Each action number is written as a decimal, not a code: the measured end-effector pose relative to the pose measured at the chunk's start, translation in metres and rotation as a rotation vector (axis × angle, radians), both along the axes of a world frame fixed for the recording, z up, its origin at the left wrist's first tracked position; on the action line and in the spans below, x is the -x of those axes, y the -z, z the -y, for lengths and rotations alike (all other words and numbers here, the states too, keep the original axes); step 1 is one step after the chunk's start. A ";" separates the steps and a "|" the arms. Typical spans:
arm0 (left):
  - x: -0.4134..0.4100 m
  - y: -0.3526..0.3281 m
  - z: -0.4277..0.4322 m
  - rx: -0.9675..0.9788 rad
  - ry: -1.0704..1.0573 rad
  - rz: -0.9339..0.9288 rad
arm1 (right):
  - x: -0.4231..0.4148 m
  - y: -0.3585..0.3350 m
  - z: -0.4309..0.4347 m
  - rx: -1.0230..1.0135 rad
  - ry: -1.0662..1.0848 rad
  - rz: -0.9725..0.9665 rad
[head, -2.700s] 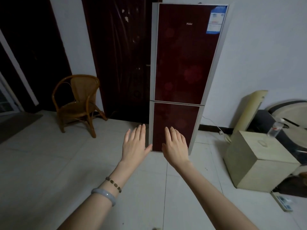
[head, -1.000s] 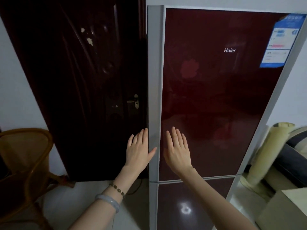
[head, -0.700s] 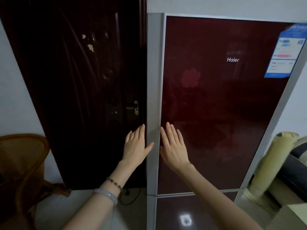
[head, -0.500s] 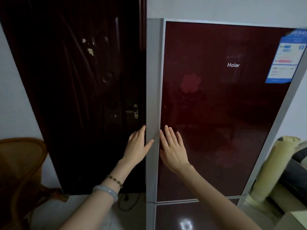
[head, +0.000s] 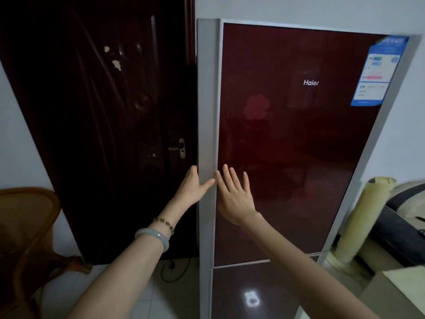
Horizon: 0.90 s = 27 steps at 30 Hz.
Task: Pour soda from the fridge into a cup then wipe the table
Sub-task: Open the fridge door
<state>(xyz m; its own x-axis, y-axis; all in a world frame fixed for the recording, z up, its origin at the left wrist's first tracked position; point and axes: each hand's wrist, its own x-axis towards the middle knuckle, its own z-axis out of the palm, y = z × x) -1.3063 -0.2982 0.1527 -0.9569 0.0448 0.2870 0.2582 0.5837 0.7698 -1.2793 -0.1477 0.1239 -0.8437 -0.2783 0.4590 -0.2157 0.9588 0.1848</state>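
View from the head, facing the fridge [head: 299, 146], a tall unit with dark red glass doors, both closed, and a grey strip [head: 208, 111] down its left edge.

Left hand [head: 192, 188]: it sits at the fridge's left corner, level with the lower part of the upper door. The thumb [head: 208, 182] lies across the grey strip. The fingers lie against the side face and are lost in the dark, so whether they curl round the edge cannot be told. A pale bangle [head: 153, 236] and a bead bracelet [head: 164, 223] circle this wrist.

Right hand [head: 234, 195]: just beside the left, its back faces the camera over the red glass. The fingers [head: 232, 178] are straight and slightly spread and hold nothing. Contact with the glass cannot be confirmed.

Well above and beyond the right hand are the brand lettering [head: 311, 82] and a blue label [head: 379, 70]. The lower door [head: 253, 293] lies below both forearms.

Beyond the left hand stands a dark door [head: 92, 134], its handle [head: 179, 147] just above that hand. A wicker chair [head: 25, 226] stands far out on the left side, and a cable [head: 174, 270] loops on the floor under the left forearm. Out past the right arm, a cream roll [head: 368, 215] leans near the fridge.
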 end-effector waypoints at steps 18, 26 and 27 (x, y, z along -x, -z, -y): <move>-0.140 0.024 -0.036 -0.074 0.042 -0.186 | -0.140 0.027 -0.052 0.242 -0.113 -0.081; -0.227 0.017 -0.084 -0.099 0.060 -0.195 | -0.219 0.036 -0.096 0.233 -0.092 -0.010; -0.239 0.018 -0.091 -0.100 0.071 -0.200 | -0.229 0.037 -0.102 0.235 -0.085 -0.010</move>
